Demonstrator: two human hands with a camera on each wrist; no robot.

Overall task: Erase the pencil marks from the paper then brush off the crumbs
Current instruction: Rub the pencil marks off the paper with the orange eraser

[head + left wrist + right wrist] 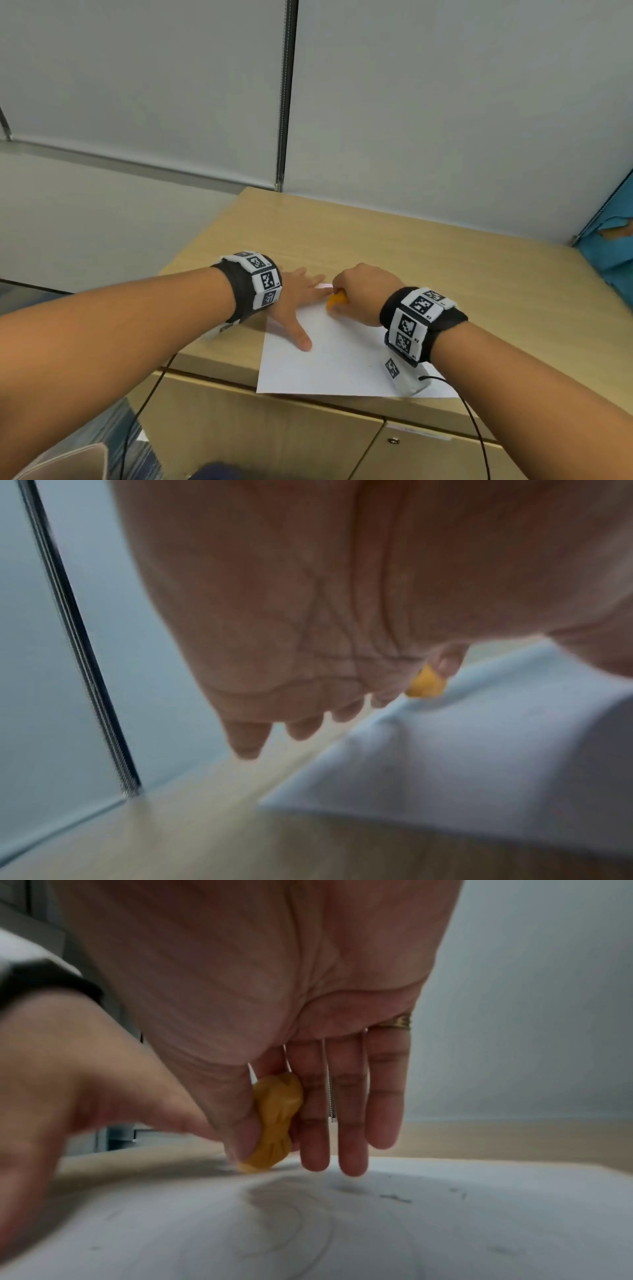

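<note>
Right hand [364,294] pinching the orange eraser [274,1123] should rub lightly while the flat, spread left hand [298,301] beside it pins the paper [342,359].

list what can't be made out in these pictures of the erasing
- Eraser: head view, mostly hidden inside the right hand; the grip shows only from the right wrist.
- Pencil marks on the paper: head view, too faint; right wrist view, blurred.
- Crumbs: small dark flecks, too blurred to be sure.
- Left hand: left wrist view, fingertips blurred, contact with paper unclear.
</note>
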